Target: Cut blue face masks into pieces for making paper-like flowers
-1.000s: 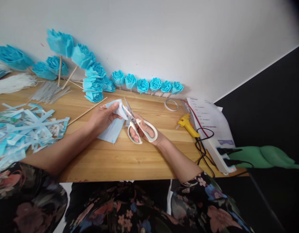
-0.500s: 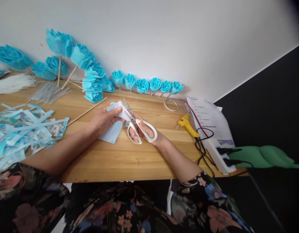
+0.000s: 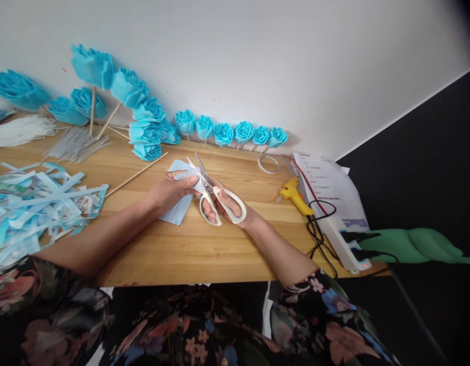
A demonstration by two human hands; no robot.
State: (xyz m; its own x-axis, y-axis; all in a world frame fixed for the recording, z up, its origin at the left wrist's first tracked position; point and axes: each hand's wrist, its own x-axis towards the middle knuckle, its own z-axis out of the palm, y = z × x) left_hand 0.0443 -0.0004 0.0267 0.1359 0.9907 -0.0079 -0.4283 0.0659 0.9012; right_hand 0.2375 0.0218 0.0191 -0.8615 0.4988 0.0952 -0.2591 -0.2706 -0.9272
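My right hand (image 3: 223, 203) has its fingers through the white handles of a pair of scissors (image 3: 238, 207), whose blades are slightly apart and point up and away. Pinched in my left hand (image 3: 177, 187) is a small pale blue piece of material (image 3: 198, 186), close against the scissor blades. Beneath my left hand, pale blue sheets (image 3: 177, 212) lie on the wooden table (image 3: 219, 259). My fingers partly hide the held piece.
Cut strips (image 3: 40, 203) are heaped at the left, beside a thin stick (image 3: 137, 174). Blue paper flowers (image 3: 224, 134) line the wall. To the right are a tape roll (image 3: 269, 164), yellow glue gun (image 3: 293, 195), cables and a power strip (image 3: 343, 244).
My left hand has shifted slightly right, nearer the blades. Less of the held piece shows above my fingers. The scissor blades have opened a little.
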